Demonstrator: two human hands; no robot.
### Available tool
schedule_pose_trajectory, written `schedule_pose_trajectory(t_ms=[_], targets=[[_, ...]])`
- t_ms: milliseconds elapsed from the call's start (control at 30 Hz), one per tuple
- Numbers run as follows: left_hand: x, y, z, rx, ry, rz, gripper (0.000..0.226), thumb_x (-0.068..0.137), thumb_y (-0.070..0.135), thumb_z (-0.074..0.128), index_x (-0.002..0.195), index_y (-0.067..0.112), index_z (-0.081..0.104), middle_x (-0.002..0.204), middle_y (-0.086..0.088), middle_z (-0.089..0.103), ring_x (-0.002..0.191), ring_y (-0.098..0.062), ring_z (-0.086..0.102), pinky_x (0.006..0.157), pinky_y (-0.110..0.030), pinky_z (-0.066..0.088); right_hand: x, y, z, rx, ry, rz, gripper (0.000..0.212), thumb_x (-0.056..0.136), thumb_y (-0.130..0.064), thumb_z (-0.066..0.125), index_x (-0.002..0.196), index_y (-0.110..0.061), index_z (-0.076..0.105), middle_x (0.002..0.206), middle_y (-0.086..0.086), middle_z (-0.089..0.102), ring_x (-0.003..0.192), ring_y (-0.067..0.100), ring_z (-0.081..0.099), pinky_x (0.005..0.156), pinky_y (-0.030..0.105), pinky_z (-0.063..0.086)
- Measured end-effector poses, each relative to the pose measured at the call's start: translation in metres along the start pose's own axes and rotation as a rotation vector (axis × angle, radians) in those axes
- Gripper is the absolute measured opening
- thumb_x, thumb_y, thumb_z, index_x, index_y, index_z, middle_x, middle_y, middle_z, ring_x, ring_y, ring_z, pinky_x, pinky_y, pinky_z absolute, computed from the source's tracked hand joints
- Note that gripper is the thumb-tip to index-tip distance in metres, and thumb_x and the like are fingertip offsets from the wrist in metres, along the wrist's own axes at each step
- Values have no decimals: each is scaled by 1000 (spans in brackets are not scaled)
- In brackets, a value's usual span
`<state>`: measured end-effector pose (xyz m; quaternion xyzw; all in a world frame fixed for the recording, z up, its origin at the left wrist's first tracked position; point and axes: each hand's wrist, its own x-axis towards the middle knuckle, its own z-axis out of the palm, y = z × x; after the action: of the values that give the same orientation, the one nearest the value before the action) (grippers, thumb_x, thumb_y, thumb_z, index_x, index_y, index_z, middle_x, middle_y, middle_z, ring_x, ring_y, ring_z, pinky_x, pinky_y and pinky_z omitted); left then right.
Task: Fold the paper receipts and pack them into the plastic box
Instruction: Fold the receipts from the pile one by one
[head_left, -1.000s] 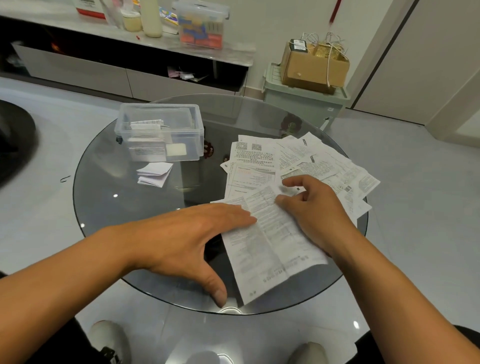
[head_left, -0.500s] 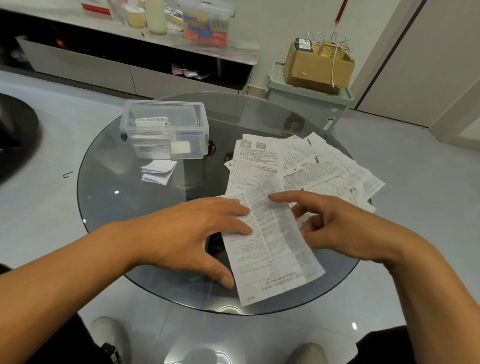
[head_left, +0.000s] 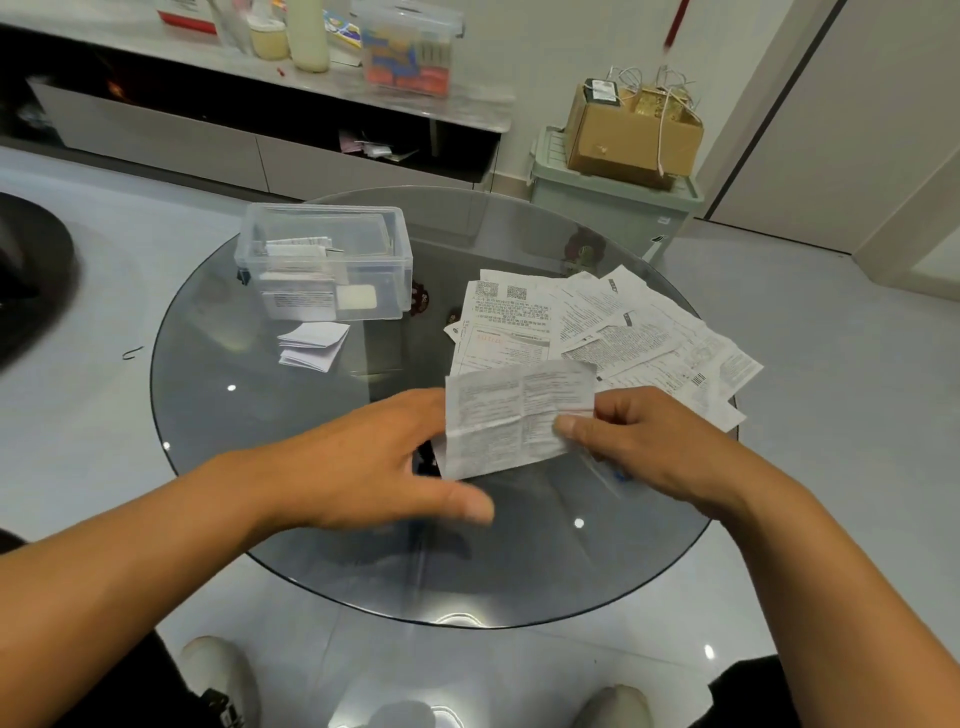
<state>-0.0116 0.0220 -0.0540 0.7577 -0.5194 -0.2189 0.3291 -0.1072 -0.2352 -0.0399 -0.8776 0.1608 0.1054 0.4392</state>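
The receipt (head_left: 511, 415) hangs between both hands just above the counter (head_left: 218, 415), long axis running left to right. The right hand (head_left: 641, 441) pinches its right edge; the left hand (head_left: 384, 462), fingers spread, meets its left edge. The plastic box (head_left: 324, 260) stands well beyond, nearer the left hand.

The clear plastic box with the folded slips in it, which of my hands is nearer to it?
Left. The left hand lies below the plastic box, on its side of the table; the right hand is farther right, pinching the receipt.
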Motion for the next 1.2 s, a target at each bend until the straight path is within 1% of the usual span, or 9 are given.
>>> schedule_pose_trajectory(t_ms=[100,200,300,400,733,833,1033,1100,1200], targets=[[3,-9,8,-100,227,-133,53,92,44,67,138,43,41,134,32,55,124,11,52,104,-22,48,3,0,8,-52,32,22,11,93,-39,74,93,-27,74,59,-28,63,50,-11,55,50,7,37],[4,-19,11,-76,363,-176,88,84,30,81,147,50,23,139,32,40,120,12,51,93,-7,46,5,-3,16,-175,134,43,36,82,-44,83,77,-19,58,66,-12,59,58,5,52,59,22,39],[5,-27,12,173,339,-110,88,83,33,82,153,43,30,158,24,18,141,5,30,109,-14,33,6,-5,20,-236,176,84,46,77,-50,84,91,-15,59,87,-1,69,78,20,62,71,37,51],[6,-33,12,460,290,8,55,89,52,70,139,32,59,162,7,30,149,-12,25,117,-32,28,3,-8,22,-266,217,116,44,79,-57,80,93,-22,57,90,-7,67,83,17,62,76,40,53],[9,-35,11,437,163,-42,63,87,73,41,136,39,60,143,16,51,131,-5,42,109,-28,35,-5,-22,26,243,246,-24,30,89,-45,75,102,-20,64,82,-5,77,68,10,71,61,27,52],[8,-30,11,368,206,-91,56,86,67,63,134,43,47,134,22,52,124,-3,46,103,-29,42,-8,-29,31,298,207,-123,20,95,-42,68,110,-29,69,89,-10,78,78,4,73,72,27,57],[5,-22,6,105,309,-122,112,73,46,87,152,55,9,157,24,17,124,0,51,96,-28,52,-10,-24,42,4,20,-175,32,102,-48,56,98,-25,78,97,-7,75,90,10,67,88,41,54],[4,-26,3,263,271,-88,91,78,47,81,152,51,27,161,22,12,125,-2,48,96,-28,51,-9,-22,43,-31,-12,-189,23,102,-44,59,104,-32,78,101,-12,75,97,9,66,92,38,54],[5,-34,1,474,254,52,33,90,48,64,122,38,68,147,10,49,118,-10,56,91,-33,52,-6,-18,42,-32,14,-206,21,103,-28,61,113,-38,76,105,-26,72,101,-6,63,90,21,48]])
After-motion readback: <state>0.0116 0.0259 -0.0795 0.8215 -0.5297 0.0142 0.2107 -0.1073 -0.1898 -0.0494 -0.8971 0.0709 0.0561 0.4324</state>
